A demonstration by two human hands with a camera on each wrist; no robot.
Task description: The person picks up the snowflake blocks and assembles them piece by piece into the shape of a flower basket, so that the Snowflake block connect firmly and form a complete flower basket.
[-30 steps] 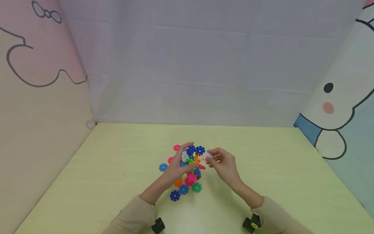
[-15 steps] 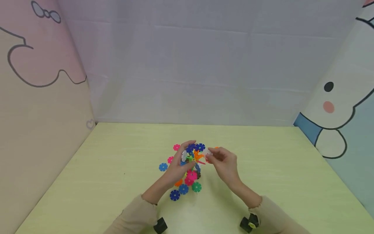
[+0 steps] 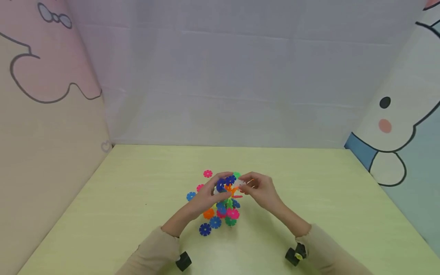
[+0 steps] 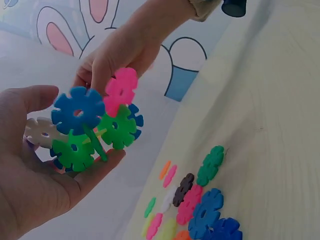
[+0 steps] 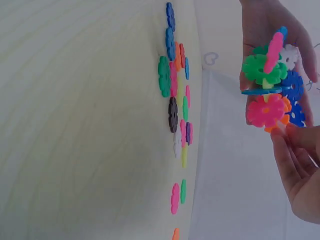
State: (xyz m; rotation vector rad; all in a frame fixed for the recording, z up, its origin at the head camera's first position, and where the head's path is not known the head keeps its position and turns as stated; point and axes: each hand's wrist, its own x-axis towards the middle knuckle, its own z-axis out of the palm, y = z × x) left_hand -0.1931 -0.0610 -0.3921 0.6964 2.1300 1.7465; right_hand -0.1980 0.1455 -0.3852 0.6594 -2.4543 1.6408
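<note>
Multicoloured joined discs (image 4: 89,116) fill the curled left hand (image 3: 205,195), and the right hand (image 3: 263,191) pinches a white disc (image 3: 238,183).

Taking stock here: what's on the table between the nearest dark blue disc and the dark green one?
A lighter blue disc lies between the dark blue disc and the dark green disc in the head view.

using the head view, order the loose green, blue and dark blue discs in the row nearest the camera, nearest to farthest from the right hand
1. Green notched disc, right end
2. Blue notched disc, middle
3. Dark blue notched disc, left end
</note>
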